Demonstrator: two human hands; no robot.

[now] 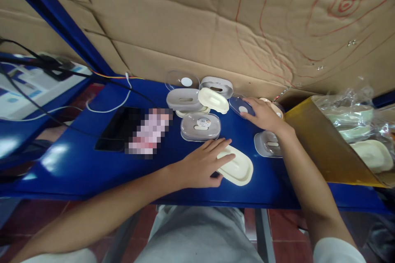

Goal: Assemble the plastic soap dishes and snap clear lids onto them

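My left hand (203, 163) lies on the near end of a cream oval tray (238, 167) on the blue table (80, 160), fingers stretched over it and thumb under its edge. My right hand (262, 114) rests farther back with fingers spread on a clear round lid (240, 106). Between them sits a closed clear box with a grey base (200, 126). A grey tray (268, 144) sits just under my right wrist.
Behind stand a grey tray (184, 99), a cream tray (213, 100), a white box (217, 85) and a clear lid (182, 80). A cardboard box (321, 144) with bagged trays (361, 131) stands at right. Cables (105, 109) and a dark panel (117, 129) lie at left. Cardboard wall behind.
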